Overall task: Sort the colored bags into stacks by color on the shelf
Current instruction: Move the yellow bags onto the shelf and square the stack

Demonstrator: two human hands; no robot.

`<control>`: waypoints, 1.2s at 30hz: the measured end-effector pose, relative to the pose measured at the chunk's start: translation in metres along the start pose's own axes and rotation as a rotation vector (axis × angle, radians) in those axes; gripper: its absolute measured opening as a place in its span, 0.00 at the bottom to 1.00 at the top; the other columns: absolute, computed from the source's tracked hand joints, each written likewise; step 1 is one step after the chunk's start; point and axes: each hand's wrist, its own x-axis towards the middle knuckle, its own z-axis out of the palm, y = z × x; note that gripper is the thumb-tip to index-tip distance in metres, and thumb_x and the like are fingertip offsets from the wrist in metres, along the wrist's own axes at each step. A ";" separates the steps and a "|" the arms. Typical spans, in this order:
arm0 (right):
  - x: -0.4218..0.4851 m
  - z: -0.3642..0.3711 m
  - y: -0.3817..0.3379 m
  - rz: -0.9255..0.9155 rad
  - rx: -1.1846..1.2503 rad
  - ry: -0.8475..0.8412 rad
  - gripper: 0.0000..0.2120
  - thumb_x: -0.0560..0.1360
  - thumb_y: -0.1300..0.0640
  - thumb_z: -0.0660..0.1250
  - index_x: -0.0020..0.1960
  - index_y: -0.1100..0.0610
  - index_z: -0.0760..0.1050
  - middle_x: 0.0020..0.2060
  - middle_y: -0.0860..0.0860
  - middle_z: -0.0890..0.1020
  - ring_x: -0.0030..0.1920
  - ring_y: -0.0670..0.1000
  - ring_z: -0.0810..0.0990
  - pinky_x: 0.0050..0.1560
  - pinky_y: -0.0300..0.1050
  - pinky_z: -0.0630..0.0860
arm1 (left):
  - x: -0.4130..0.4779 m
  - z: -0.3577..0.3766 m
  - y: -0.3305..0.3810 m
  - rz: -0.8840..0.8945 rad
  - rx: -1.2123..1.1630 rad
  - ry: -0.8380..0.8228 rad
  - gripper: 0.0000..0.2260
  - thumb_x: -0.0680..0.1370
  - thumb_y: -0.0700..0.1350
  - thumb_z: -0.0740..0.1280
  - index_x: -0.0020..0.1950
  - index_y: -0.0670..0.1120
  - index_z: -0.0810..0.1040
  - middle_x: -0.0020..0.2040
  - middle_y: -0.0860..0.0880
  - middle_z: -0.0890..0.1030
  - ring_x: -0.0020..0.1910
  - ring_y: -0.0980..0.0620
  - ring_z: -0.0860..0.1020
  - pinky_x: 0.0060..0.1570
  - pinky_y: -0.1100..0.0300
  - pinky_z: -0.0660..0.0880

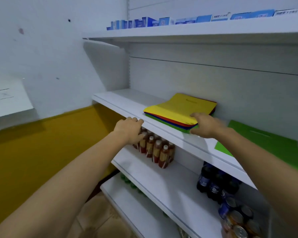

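Pinches the near right corner of the mixed stack of bags [175, 109] with the right grip [205, 125], yellow uppermost, red, blue and green edges beneath. Hooks the left grip [129, 128] over the front lip of the shelf [120, 103], left of the stack. Leaves a single green bag [265, 143] flat just right of the right grip; cannot read the print on the blue boxes [150, 22] above or the bottles [158, 152] below.

A stack of bags [179, 107] lies on the shelf [120, 103] — a single bag [265, 145] well to its right, bottles [156, 150] on the level below.
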 end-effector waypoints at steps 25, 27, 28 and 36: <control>0.112 0.040 0.087 0.545 -0.027 0.073 0.17 0.80 0.43 0.56 0.56 0.55 0.73 0.56 0.56 0.79 0.55 0.58 0.78 0.52 0.48 0.73 | 0.253 0.039 0.012 0.290 -0.270 0.093 0.22 0.82 0.54 0.56 0.74 0.48 0.66 0.72 0.45 0.69 0.69 0.43 0.67 0.62 0.49 0.70; 0.116 0.049 0.089 0.581 0.017 0.070 0.19 0.81 0.41 0.54 0.48 0.55 0.73 0.52 0.57 0.80 0.51 0.58 0.78 0.49 0.47 0.72 | 0.269 0.044 0.019 0.359 -0.296 0.020 0.23 0.81 0.56 0.57 0.74 0.49 0.66 0.73 0.46 0.67 0.71 0.44 0.65 0.65 0.49 0.67; 0.117 0.052 0.089 0.605 0.029 0.065 0.21 0.80 0.39 0.52 0.43 0.54 0.71 0.48 0.57 0.80 0.49 0.57 0.78 0.46 0.47 0.72 | 0.276 0.049 0.023 0.404 -0.298 -0.027 0.23 0.81 0.57 0.57 0.74 0.49 0.66 0.73 0.46 0.67 0.71 0.44 0.65 0.66 0.49 0.67; 0.142 0.058 0.089 0.764 0.154 0.130 0.28 0.71 0.29 0.60 0.31 0.53 0.66 0.28 0.51 0.71 0.32 0.54 0.74 0.30 0.43 0.63 | 0.333 0.054 0.026 0.297 -0.434 -0.035 0.21 0.81 0.57 0.57 0.72 0.52 0.67 0.70 0.48 0.70 0.67 0.46 0.70 0.61 0.53 0.71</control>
